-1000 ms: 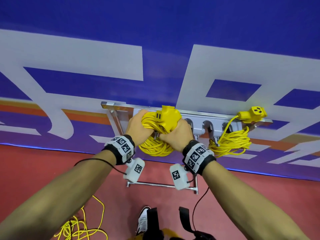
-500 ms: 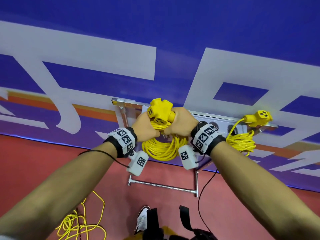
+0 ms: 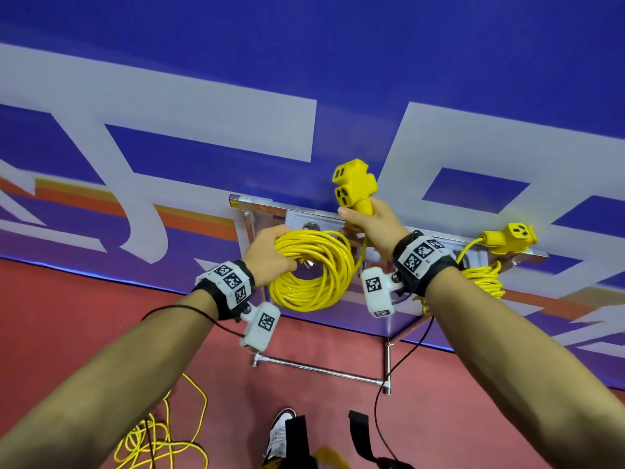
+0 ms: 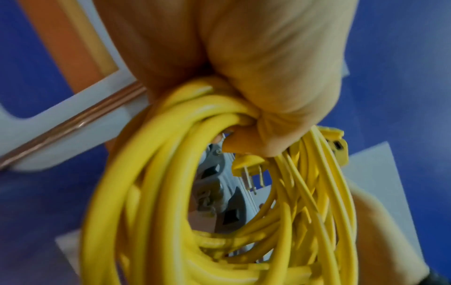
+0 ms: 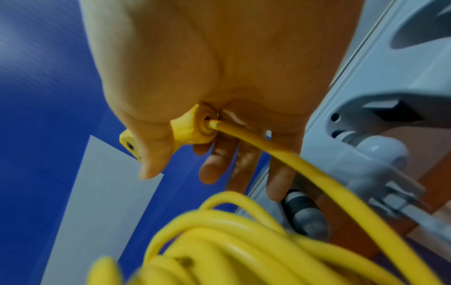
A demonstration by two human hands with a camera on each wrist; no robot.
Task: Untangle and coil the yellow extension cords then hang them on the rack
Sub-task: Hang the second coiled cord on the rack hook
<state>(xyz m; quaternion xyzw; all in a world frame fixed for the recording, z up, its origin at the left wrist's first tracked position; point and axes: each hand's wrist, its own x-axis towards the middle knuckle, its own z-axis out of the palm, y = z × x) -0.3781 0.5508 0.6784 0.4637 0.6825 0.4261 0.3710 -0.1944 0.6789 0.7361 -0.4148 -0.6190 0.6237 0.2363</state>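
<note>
Coiled yellow extension cord (image 3: 313, 270) held up in front of the metal rack (image 3: 257, 206), its loops gathered in the left hand (image 3: 269, 253), fingers curled tight around the bundle. Pronged plug (image 4: 249, 165) seen poking out just below that hand's fingers inside the coil. Yellow socket end (image 3: 353, 186) raised above the coil, its neck gripped in the right hand (image 3: 373, 225), a short length of cord running down from it to the loops. Second yellow coil (image 3: 482, 279) already hung on the rack beyond the right wrist. Loose yellow cord (image 3: 159, 438) left on the red floor (image 3: 67, 316) below the left forearm.
</note>
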